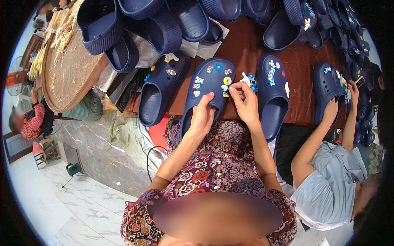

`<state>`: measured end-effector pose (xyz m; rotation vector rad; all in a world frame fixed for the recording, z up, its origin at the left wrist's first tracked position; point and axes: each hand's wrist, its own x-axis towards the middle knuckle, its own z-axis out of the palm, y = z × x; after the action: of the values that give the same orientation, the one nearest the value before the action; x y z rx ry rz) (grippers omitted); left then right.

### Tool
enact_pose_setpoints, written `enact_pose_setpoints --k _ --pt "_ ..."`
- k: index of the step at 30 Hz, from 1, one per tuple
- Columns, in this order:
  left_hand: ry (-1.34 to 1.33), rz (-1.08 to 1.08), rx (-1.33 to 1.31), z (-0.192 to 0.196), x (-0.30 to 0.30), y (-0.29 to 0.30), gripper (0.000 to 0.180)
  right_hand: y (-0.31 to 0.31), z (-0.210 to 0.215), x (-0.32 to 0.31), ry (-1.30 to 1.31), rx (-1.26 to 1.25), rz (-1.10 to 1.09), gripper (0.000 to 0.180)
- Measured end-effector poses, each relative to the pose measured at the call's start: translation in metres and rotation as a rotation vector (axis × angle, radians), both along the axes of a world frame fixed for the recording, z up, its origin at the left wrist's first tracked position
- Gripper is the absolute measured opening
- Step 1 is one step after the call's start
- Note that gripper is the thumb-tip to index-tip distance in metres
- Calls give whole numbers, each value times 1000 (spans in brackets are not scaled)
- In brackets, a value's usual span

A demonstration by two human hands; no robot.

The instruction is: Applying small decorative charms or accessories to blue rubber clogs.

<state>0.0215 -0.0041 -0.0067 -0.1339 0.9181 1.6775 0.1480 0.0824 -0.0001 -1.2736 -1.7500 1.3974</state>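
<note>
Brown table (246, 49) crowded; left hand (202, 117) grips navy clog (209, 88) edge, right hand (245, 102) pinches charm (234, 85).

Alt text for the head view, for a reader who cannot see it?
A person's left hand grips the opening of a navy clog studded with small colourful charms, while the right hand pinches at a charm near its edge. More navy clogs lie around on a brown table, where a neighbour's hand holds another clog.
</note>
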Motion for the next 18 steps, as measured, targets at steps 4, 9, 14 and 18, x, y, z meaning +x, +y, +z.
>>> enact_pose_setpoints --k 4,9,14,18 --pt "11 -19 23 4 -1 4 35 3 4 -3 1 -21 8 22" --pt "85 -52 -9 8 3 4 39 8 11 -14 -220 85 46 39" --pt "122 -27 -35 7 6 5 43 14 13 -12 -281 46 105 44" --pt "97 -23 -34 10 5 5 40 12 9 -11 -245 110 129 41"
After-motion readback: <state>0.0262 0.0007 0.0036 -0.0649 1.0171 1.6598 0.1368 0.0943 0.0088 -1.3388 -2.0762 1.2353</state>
